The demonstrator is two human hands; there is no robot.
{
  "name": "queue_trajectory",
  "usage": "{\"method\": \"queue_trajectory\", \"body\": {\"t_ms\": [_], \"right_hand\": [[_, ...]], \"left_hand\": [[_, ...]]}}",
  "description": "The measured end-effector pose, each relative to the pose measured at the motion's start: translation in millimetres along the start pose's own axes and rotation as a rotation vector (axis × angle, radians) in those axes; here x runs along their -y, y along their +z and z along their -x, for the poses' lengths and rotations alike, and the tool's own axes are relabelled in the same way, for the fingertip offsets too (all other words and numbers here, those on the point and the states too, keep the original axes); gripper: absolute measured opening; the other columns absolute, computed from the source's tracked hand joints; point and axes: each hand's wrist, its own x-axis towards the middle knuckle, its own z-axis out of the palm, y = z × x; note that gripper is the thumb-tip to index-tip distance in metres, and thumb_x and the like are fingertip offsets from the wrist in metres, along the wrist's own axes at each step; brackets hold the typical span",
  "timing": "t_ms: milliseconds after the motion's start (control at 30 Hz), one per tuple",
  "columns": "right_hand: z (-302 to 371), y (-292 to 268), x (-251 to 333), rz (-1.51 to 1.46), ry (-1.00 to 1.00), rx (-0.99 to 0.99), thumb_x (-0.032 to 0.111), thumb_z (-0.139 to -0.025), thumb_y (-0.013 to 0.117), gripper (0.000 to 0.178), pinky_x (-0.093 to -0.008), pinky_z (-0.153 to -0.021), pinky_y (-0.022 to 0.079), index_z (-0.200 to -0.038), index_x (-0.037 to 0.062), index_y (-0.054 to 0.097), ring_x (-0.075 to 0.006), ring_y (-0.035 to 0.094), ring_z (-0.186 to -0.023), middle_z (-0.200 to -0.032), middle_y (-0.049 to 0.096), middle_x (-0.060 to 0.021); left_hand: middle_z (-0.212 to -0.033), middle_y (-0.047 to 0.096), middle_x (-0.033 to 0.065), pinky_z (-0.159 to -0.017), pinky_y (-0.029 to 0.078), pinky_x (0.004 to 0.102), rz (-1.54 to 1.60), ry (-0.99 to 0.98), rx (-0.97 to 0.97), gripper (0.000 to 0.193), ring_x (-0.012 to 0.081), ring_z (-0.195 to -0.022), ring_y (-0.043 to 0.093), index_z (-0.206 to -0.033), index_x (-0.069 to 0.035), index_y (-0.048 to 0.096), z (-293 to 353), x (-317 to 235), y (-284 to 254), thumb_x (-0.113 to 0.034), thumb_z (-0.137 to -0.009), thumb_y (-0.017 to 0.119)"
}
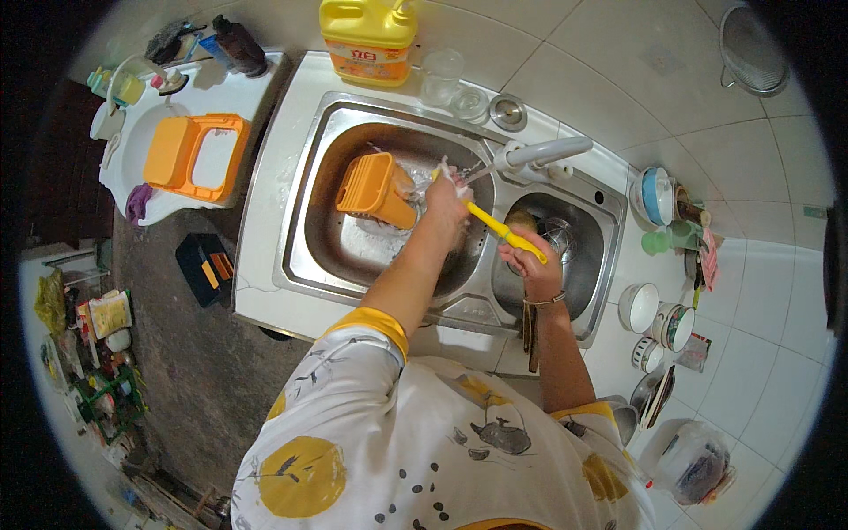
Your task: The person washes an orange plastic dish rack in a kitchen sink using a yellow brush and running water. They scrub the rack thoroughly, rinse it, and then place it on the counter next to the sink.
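A: What are the 2 hands doing?

B: Both are over the steel double sink [291, 265] in the middle of the frame. The left hand [446, 201] is stretched out above the larger left basin, under the grey faucet [539, 154], with its fingers closed on something pale and wet; I cannot tell what that thing is. The right hand [533, 263] sits over the smaller right basin, fingers clenched round the handle end of a yellow brush [503, 230].

A: How does the brush lie?

B: Slanted, from the right hand at centre right up and left to the left hand, where its far end meets the pale thing.

A: Anything else in the sink?

B: An orange plastic holder [375, 187] lies tipped on its side in the left basin, just left of the left hand.

A: And around the sink?

B: On the tabletop at the top centre stands a big yellow detergent jug [368, 35], with a clear glass [440, 77] just to its right. On the right of the frame, patterned bowls [669, 322] are lined up on the white tabletop, and a clear plastic bag [693, 459] sits at the lower right. In the upper left there is an orange step stool [190, 155] on a white surface, and a metal strainer [753, 49] is in the upper right corner.
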Motion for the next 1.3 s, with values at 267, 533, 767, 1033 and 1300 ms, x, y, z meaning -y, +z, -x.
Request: {"method": "queue_trajectory", "body": {"t_ms": [267,533,767,1033,1300], "right_hand": [[-3,2,-6,-0.004,0.004,-0.127,0.017,-0.092,0.048,0.034,-0.0249,-0.063,0.053,-0.118,-0.0047,0.051,-0.0169,0.064,-0.072,-0.09,0.063,-0.0159],[-6,7,0,0.095,-0.108,-0.142,0.016,-0.089,0.056,0.037,-0.0247,-0.062,0.051,-0.121,-0.0016,0.051,-0.0148,0.062,-0.069,-0.086,0.065,-0.0128],[4,16,0,0.695,-0.365,-0.109,0.007,-0.078,0.063,0.034,-0.0289,-0.071,0.051,-0.111,0.0016,0.059,-0.022,0.064,-0.08,-0.095,0.065,-0.0149],[21,6,16,1.023,-0.631,-0.067,0.005,-0.076,0.063,0.031,-0.0308,-0.073,0.051,-0.107,0.0017,0.062,-0.0224,0.065,-0.077,-0.092,0.066,-0.0144],[-36,-62,4,0.232,-0.162,-0.239,0.035,-0.095,0.042,0.043,-0.0259,-0.063,0.049,-0.115,-0.0001,0.058,-0.0176,0.063,-0.074,-0.093,0.065,-0.0095]], "left_hand": [[-0.06,0.039,0.0021,-0.043,0.035,0.0324,-0.061,-0.064,0.091,0.042,0.0165,-0.05,0.041,-0.077,-0.013,0.044,7,-13,12,-0.048,-0.094,0.031],[-0.098,0.059,0.0129,-0.08,0.046,0.0528,0.1,-0.17,0.412,0.038,0.0327,-0.09,0.056,-0.113,-0.008,0.052,-1,-14,-1,-0.036,-0.094,0.034],[-0.112,0.053,0.0113,-0.082,0.044,0.0613,0.025,-0.068,0.277,0.039,0.0343,-0.099,0.055,-0.135,-0.022,0.031,5,-10,3,-0.026,-0.097,0.039],[-0.109,0.056,0.0153,-0.077,0.049,0.0543,-0.547,-0.187,0.263,0.037,0.0344,-0.093,0.06,-0.125,-0.014,0.042,3,0,-7,-0.035,-0.093,0.047],[-0.11,0.056,0.0184,-0.081,0.052,0.0503,-0.195,-0.04,0.33,0.024,0.0355,-0.097,0.059,-0.116,-0.006,0.045,-2,-15,-20,-0.019,-0.095,0.045]]}}
